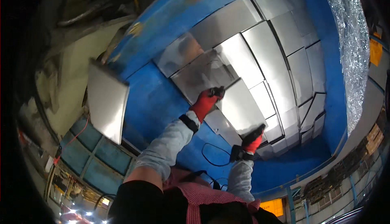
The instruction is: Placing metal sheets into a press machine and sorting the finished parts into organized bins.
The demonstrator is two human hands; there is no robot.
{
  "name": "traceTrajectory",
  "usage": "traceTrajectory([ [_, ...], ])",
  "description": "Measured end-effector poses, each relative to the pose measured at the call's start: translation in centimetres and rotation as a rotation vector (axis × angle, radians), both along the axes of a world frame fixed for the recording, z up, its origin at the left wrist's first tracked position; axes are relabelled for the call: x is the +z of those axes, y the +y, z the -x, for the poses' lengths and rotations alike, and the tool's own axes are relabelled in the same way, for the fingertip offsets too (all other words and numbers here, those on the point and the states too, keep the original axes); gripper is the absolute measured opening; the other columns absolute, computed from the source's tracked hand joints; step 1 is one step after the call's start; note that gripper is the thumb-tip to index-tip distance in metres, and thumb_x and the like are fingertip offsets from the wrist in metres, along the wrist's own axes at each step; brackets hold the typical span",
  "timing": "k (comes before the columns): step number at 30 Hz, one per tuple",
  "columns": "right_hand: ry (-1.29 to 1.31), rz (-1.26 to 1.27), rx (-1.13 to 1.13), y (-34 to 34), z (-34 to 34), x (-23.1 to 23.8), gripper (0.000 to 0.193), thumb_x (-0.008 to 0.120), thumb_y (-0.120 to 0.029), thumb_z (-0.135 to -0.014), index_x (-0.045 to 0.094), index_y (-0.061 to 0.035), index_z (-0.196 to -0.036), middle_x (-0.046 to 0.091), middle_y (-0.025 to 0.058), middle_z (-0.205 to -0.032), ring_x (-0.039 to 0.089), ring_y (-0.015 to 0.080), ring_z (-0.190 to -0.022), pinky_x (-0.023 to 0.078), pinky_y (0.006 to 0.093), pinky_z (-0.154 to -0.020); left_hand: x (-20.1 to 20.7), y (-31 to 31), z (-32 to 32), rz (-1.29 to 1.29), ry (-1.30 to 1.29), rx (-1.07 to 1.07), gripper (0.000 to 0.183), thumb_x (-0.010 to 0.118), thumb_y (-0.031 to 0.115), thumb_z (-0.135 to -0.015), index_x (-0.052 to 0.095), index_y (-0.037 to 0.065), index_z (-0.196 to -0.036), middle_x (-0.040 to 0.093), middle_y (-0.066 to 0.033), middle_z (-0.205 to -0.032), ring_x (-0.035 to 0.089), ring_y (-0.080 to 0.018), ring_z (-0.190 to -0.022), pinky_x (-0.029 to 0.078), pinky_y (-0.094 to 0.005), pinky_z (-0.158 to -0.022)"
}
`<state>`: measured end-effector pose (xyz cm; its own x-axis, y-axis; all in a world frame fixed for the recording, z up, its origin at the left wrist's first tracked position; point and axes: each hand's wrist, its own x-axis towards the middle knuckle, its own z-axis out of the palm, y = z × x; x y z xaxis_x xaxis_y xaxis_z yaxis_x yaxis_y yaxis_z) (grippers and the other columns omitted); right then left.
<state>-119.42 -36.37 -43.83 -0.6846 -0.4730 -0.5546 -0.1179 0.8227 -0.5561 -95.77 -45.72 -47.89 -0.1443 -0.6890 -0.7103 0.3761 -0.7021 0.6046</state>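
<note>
Both my hands wear red and black gloves over grey sleeves. My left hand (208, 101) grips the upper left corner of a shiny square metal sheet (240, 107). At the sheet's lower right corner, my right hand (253, 138) has its fingers curled over the edge. This sheet lies on top of several overlapping metal sheets (268, 57) spread across a blue table (152, 102). A larger sheet (201, 74) lies just beyond my left hand.
A separate metal sheet (106, 101) hangs tilted past the table's left edge. Crinkled silvery plastic wrap (351, 45) runs along the right side. A black cable (214, 155) loops on the blue surface between my forearms. Blue-grey floor panels (91, 151) lie lower left.
</note>
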Motion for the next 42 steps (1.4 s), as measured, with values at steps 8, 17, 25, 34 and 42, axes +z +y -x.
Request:
traceTrajectory([
  [8, 0.071, 0.05, 0.562, -0.9, 0.8, 14.2, 0.049, 0.037, -0.039, -0.092, 0.057, 0.0055, -0.097, 0.058, 0.0153, -0.077, 0.051, 0.0216, -0.069, 0.041, 0.0344, -0.066, 17.1, 7.7, -7.2, -0.065, -0.073, -0.283, 0.018, 0.06, 0.009, -0.079, 0.055, 0.004, -0.096, 0.057, -0.0028, -0.09, 0.052, -0.0115, -0.082, 0.041, -0.0251, -0.074],
  [17, -0.295, 0.18, 0.781, -10.7, -15.4, 20.0, 0.036, 0.056, -0.027, -0.084, 0.055, 0.0012, -0.107, 0.058, 0.0024, -0.071, 0.047, 0.0093, -0.053, 0.04, 0.0258, -0.049, 26.7, 18.0, -17.9, -0.131, -0.546, 0.174, 0.022, 0.057, 0.004, -0.078, 0.057, 0.001, -0.1, 0.06, -0.0039, -0.088, 0.056, -0.0133, -0.08, 0.045, -0.0268, -0.071],
  [25, -0.259, 0.313, 1.338, -17.9, -31.3, 21.6, 0.028, 0.059, -0.029, -0.08, 0.055, -0.0024, -0.087, 0.056, 0.0058, -0.056, 0.052, 0.0166, -0.048, 0.04, 0.0321, -0.047, 23.1, 20.0, -25.3, 0.097, -0.426, 0.53, 0.017, 0.054, 0.003, -0.077, 0.057, -0.001, -0.094, 0.058, -0.0041, -0.079, 0.056, -0.0134, -0.07, 0.046, -0.0258, -0.061],
  [34, 0.812, 0.632, 1.824, -21.0, -37.3, 18.9, 0.059, 0.058, -0.046, -0.073, 0.046, -0.013, -0.12, 0.046, 0.0178, -0.121, 0.047, 0.0352, -0.107, 0.038, 0.0449, -0.087, 22.6, 16.8, -27.6, -0.088, -1.122, 0.059, 0.033, 0.064, 0.026, -0.075, 0.059, 0.002, -0.096, 0.062, -0.0131, -0.083, 0.059, -0.0216, -0.075, 0.046, -0.0333, -0.067],
  [42, 0.564, 0.535, 1.757, -20.6, -36.1, 16.4, 0.063, 0.056, -0.042, -0.076, 0.037, -0.0145, -0.129, 0.041, 0.0183, -0.127, 0.044, 0.0354, -0.112, 0.034, 0.0466, -0.092, 22.4, 16.0, -27.6, -0.189, -1.036, 0.281, 0.051, 0.063, 0.042, -0.075, 0.055, 0.001, -0.105, 0.061, -0.0146, -0.096, 0.058, -0.0248, -0.091, 0.044, -0.0327, -0.077],
])
